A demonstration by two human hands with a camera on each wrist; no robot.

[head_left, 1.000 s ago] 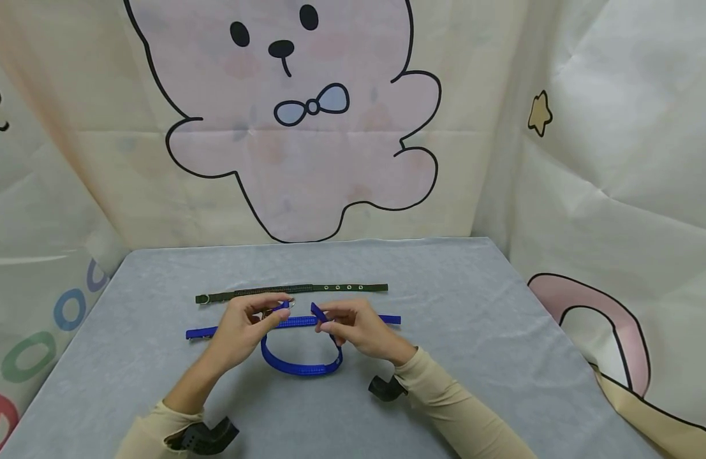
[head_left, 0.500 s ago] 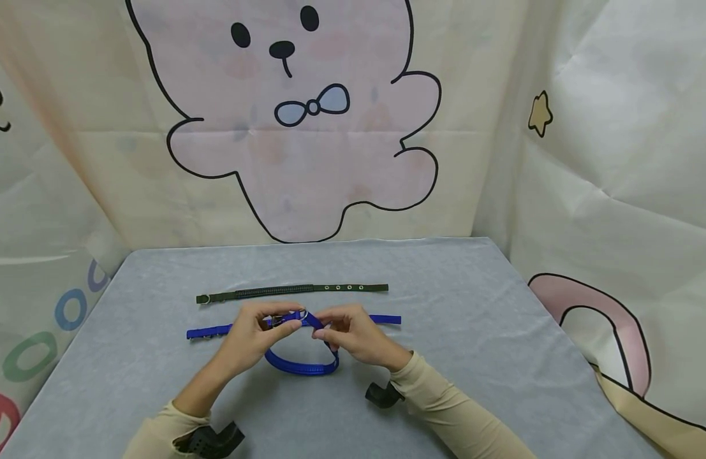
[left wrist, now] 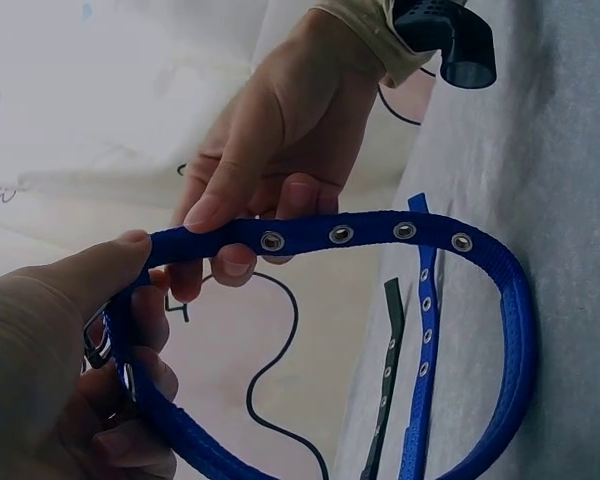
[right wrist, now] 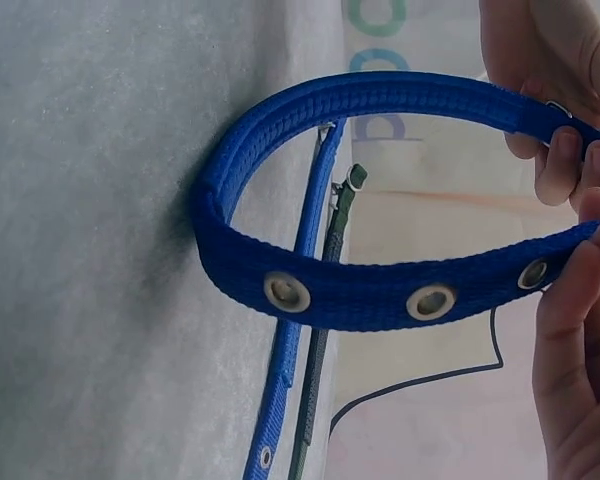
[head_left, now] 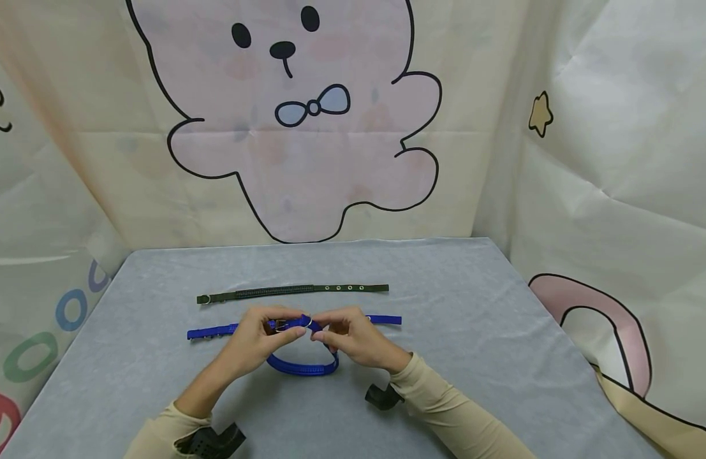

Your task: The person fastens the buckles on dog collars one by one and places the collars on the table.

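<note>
A blue collar with metal eyelets is bent into a loop, its lower curve close over the table. My left hand pinches its buckle end between thumb and fingers; the metal buckle shows beside the fingers. With thumb and fingertips my right hand pinches the eyelet end, right up against the buckle end. In the left wrist view the strap runs from the left thumb past the right fingers, eyelets facing the camera. From the right wrist, the padded part curves over to the left hand.
Behind the hands a second blue collar lies flat across the grey table. Farther back lies a dark green collar with eyelets at its right end. Printed cloth walls stand behind and at both sides.
The two ends of the held collar, apart a second ago, have come together between my hands. The left hand moved right and slightly down. Both flat collars stayed put.
</note>
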